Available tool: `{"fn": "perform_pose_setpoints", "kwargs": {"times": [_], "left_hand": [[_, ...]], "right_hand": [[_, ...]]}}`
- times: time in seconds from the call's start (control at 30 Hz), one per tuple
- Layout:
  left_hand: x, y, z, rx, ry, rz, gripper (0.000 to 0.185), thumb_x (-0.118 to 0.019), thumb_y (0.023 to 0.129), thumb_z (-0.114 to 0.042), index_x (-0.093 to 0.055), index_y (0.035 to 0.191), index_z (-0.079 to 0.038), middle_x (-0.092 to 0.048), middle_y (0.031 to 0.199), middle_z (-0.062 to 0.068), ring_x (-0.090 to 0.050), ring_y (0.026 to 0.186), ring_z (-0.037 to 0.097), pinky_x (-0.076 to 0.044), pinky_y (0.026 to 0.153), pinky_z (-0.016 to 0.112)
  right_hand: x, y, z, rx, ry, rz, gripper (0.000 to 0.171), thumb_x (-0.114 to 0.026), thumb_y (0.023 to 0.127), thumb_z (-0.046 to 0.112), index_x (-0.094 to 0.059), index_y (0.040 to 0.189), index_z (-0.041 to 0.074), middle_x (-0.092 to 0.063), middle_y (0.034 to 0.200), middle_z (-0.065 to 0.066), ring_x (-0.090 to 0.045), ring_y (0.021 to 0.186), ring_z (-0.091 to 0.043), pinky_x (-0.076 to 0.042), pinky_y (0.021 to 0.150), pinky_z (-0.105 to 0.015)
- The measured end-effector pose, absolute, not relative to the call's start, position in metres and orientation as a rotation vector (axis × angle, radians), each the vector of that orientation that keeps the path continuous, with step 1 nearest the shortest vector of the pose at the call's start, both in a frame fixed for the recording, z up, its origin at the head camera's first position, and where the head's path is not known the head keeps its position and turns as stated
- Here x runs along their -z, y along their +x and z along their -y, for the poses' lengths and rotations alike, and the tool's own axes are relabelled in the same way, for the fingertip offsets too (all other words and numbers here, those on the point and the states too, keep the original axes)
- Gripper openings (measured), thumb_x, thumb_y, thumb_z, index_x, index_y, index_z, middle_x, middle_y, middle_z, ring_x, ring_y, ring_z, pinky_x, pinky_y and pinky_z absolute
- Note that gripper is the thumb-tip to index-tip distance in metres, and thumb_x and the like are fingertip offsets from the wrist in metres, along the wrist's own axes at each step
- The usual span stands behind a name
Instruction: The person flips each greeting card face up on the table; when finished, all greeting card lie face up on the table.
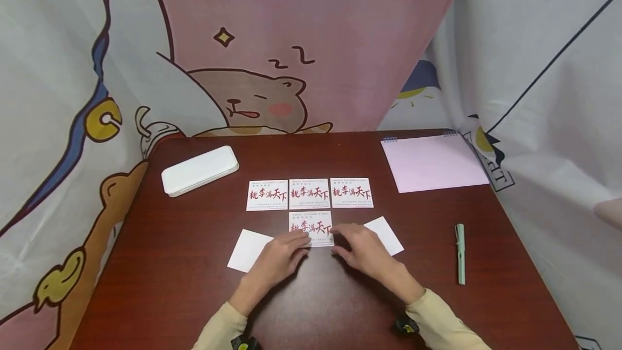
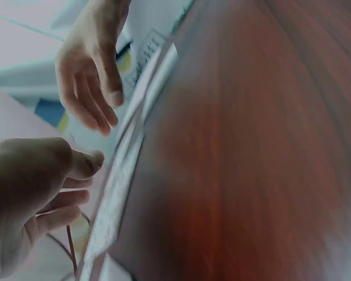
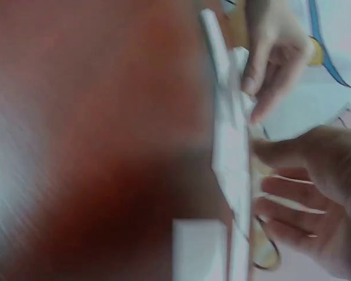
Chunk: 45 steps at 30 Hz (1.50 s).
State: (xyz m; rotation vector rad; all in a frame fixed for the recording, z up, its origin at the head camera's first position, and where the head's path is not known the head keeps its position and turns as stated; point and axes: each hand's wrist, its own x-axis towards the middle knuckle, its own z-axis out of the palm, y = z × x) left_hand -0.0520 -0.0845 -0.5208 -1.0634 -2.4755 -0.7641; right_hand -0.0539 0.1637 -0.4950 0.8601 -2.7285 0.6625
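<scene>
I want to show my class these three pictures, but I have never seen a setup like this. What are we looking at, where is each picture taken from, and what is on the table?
No machine here: a person works with two bare hands and wears three cameras. The large picture comes from the head, looking down at a dark red table. The two blurred pictures come from the wrists, very close to the fingers.

On the table lie three printed cards in a row, a fourth printed card below them, two blank white cards, a white case, a pink notepad and a green pen.

The left hand and right hand touch the fourth card's lower edge with their fingertips. Nothing is lifted.
</scene>
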Motion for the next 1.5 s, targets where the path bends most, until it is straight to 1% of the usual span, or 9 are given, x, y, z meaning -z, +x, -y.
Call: {"fn": "perform_pose_setpoints", "kwargs": {"times": [0.27,0.43,0.53,0.73,0.9,1.0,1.17,1.37,1.5], "left_hand": [[0.497,-0.054,0.02,0.652,-1.123,2.67,0.045,-0.077,0.09,-0.025,-0.065,0.126,-0.002,-0.068,0.122,0.011,-0.066,0.113,0.024,-0.054,0.1,0.034],[0.496,-0.054,-0.025,0.503,-1.191,2.82,0.057,-0.075,0.091,-0.036,-0.057,0.132,-0.001,-0.063,0.121,0.011,-0.064,0.105,0.021,-0.055,0.092,0.029],[0.5,-0.054,-0.043,0.385,-1.178,2.88,0.068,-0.074,0.09,-0.044,-0.053,0.137,0.0,-0.06,0.125,0.014,-0.061,0.109,0.024,-0.053,0.095,0.031],[0.507,-0.055,-0.057,0.179,-1.107,2.932,0.087,-0.075,0.084,-0.058,-0.049,0.144,0.0,-0.058,0.129,0.016,-0.057,0.119,0.027,-0.052,0.101,0.035],[0.508,-0.055,-0.058,0.202,-1.117,2.942,0.091,-0.076,0.083,-0.057,-0.047,0.146,0.0,-0.057,0.132,0.015,-0.055,0.12,0.025,-0.051,0.101,0.035],[0.508,-0.057,-0.057,0.237,-1.122,2.941,0.091,-0.078,0.082,-0.055,-0.046,0.147,0.0,-0.057,0.129,0.013,-0.056,0.117,0.024,-0.05,0.1,0.033],[0.506,-0.06,-0.052,0.346,-1.12,2.871,0.079,-0.082,0.082,-0.039,-0.049,0.144,-0.002,-0.059,0.12,0.008,-0.058,0.106,0.02,-0.052,0.094,0.028],[0.492,-0.063,-0.041,0.518,-1.101,2.703,0.04,-0.077,0.088,-0.018,-0.066,0.126,-0.009,-0.064,0.103,0.001,-0.063,0.092,0.014,-0.055,0.078,0.022],[0.481,-0.065,-0.032,0.607,-1.116,2.566,0.027,-0.072,0.09,-0.009,-0.072,0.117,-0.013,-0.07,0.101,-0.003,-0.066,0.09,0.011,-0.056,0.079,0.021]], "right_hand": [[0.463,-0.068,-0.221,-0.507,0.881,3.094,0.069,-0.098,0.058,0.012,-0.068,0.12,0.013,-0.064,0.116,-0.005,-0.055,0.099,-0.024,-0.052,0.076,-0.036],[0.466,-0.072,-0.242,-0.348,0.872,3.157,0.091,-0.102,0.045,0.014,-0.062,0.127,0.011,-0.058,0.119,-0.011,-0.051,0.098,-0.029,-0.051,0.078,-0.043],[0.471,-0.074,-0.246,-0.32,0.885,3.147,0.099,-0.103,0.041,0.015,-0.059,0.13,0.007,-0.054,0.118,-0.016,-0.05,0.1,-0.032,-0.052,0.08,-0.048],[0.478,-0.079,-0.246,-0.329,0.848,3.189,0.097,-0.104,0.041,0.017,-0.054,0.124,0.01,-0.05,0.116,-0.02,-0.049,0.102,-0.034,-0.053,0.081,-0.05],[0.479,-0.083,-0.246,-0.255,0.848,3.211,0.097,-0.104,0.04,0.022,-0.049,0.118,0.008,-0.049,0.111,-0.015,-0.048,0.097,-0.031,-0.051,0.079,-0.048],[0.478,-0.083,-0.245,-0.215,0.833,3.208,0.097,-0.104,0.044,0.024,-0.047,0.12,0.006,-0.052,0.111,-0.014,-0.05,0.096,-0.031,-0.051,0.082,-0.048],[0.469,-0.082,-0.245,-0.18,0.821,3.141,0.079,-0.098,0.06,0.019,-0.052,0.122,0.001,-0.06,0.11,-0.016,-0.057,0.098,-0.036,-0.053,0.089,-0.051],[0.451,-0.079,-0.25,-0.324,0.857,2.974,0.029,-0.085,0.077,0.003,-0.068,0.1,0.007,-0.065,0.093,-0.007,-0.06,0.085,-0.024,-0.055,0.071,-0.04],[0.442,-0.073,-0.255,-0.492,0.878,2.825,0.02,-0.082,0.079,-0.001,-0.07,0.088,0.012,-0.064,0.085,0.0,-0.061,0.081,-0.016,-0.055,0.067,-0.035]]}}
